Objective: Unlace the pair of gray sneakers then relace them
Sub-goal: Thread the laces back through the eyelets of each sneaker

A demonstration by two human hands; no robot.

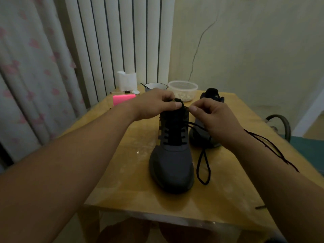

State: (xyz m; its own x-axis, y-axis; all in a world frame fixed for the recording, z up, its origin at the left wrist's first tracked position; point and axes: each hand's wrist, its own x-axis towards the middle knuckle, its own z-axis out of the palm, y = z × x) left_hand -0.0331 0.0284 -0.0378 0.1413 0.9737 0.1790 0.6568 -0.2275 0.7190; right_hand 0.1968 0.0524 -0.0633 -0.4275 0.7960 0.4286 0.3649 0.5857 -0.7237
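Pinching lace: left hand, right hand

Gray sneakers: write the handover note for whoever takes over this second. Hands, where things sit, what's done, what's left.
Left hand: pinches at the top of the near sneaker, apparently the black lace.
Right hand: pinches the same lace by the top eyelets. The slack loops onto the table beside the toe.
Far sneaker: behind the right hand, mostly hidden.
Second lace: loose, draped across the right forearm.
Done: near sneaker laced through most eyelets.
Left: finish its top, then probably lace the far sneaker.
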